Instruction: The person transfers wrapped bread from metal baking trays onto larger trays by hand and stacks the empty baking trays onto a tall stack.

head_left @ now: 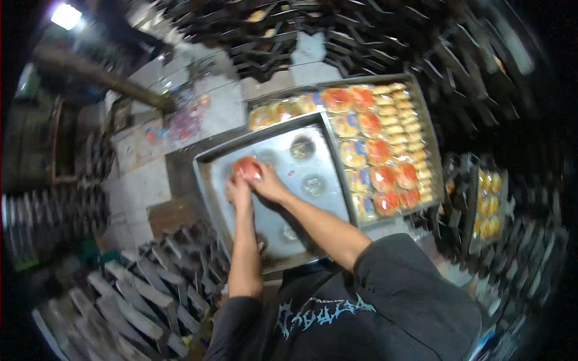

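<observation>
Over the far left part of a metal baking tray (277, 225), a round bun (245, 165) with a red-orange top sits between my two hands. My left hand (237, 188) is closed on its near side. From the right, my right hand (271, 185) also grips it, its fingers curled against the bun. Motion blur hides the exact finger positions and whether the bun is wrapped. Around my hands, the tray's bottom shows several round marks, such as a dark ring (302, 147) and a paler ring (313, 185).
To the right, a larger tray (439, 171) holds red-topped buns (378, 151), blue-labelled packets and rows of small pale pastries (415, 137); my tray overlaps it. Slatted racks surround the area. A smaller tray (489, 207) of yellow pieces stands far right. A post (102, 78) rises at upper left.
</observation>
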Available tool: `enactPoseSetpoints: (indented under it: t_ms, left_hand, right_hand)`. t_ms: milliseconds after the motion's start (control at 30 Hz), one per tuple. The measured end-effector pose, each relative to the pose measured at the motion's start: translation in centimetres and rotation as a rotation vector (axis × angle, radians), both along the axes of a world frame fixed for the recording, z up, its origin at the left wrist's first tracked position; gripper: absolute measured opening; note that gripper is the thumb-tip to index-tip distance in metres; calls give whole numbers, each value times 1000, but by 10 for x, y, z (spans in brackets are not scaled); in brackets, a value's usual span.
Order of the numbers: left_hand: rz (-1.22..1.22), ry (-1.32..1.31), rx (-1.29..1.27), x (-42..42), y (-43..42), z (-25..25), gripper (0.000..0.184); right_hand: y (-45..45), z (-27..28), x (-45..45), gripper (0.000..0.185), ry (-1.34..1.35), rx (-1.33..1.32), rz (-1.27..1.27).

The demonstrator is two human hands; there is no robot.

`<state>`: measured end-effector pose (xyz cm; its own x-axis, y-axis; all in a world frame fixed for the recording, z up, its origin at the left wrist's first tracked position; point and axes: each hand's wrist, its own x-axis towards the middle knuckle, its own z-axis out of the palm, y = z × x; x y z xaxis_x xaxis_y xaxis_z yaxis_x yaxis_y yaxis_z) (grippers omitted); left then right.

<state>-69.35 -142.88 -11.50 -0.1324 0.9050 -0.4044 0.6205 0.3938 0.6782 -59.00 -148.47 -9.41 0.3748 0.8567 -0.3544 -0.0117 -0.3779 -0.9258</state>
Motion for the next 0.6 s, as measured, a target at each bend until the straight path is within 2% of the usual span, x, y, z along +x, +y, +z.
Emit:
enactPoseSetpoints:
  t_ms: [33, 100, 133, 167, 200, 233, 267, 300, 333, 367, 433, 533, 600]
  left_hand:
    - [100, -532, -16, 13, -17, 10, 42]
    - [183, -737, -72, 49, -65, 57, 30]
    - [31, -721, -131, 57, -91, 89, 27]
    - [-40, -842, -198, 74, -118, 113, 30]
    - [-263, -683, -306, 78, -138, 106, 37]
    - [-502, -1025, -242, 94, -167, 103, 45]
    - [-393, -1021, -439, 112, -196, 111, 51]
    - [-497, -1114, -514, 131, -207, 120, 54]
    - [-499, -1111, -514, 143, -211, 118, 54]
    - [-443, -1092, -540, 154, -213, 114, 56]
    - [-335, -1003, -527, 169, -214, 125, 58]
    - [-147, -877, -486, 162, -223, 132, 47]
    - [-59, -719, -388, 142, -237, 128, 49]
  right_hand:
    - [-15, 13, 14, 65, -17, 8, -9]
    - [-55, 43, 44, 74, -93, 62, -84]
    - [-81, 59, 60, 79, -144, 116, -126]
    - [-107, 77, 81, 91, -252, 96, -138]
    - [-133, 103, 111, 94, -343, 143, -165]
    - [-159, 111, 136, 96, -278, 129, -203]
    - [-187, 107, 160, 95, -274, 149, -250]
    - [-210, 102, 184, 93, -281, 122, -291]
    - [-219, 133, 212, 89, -390, -124, -299]
    - [-233, 114, 244, 86, -377, -4, -349]
    - [-257, 56, 307, 84, -687, -154, -379]
    - [-265, 5, 373, 79, -687, -597, -423]
    - [-257, -22, 379, 80, -632, -726, -309]
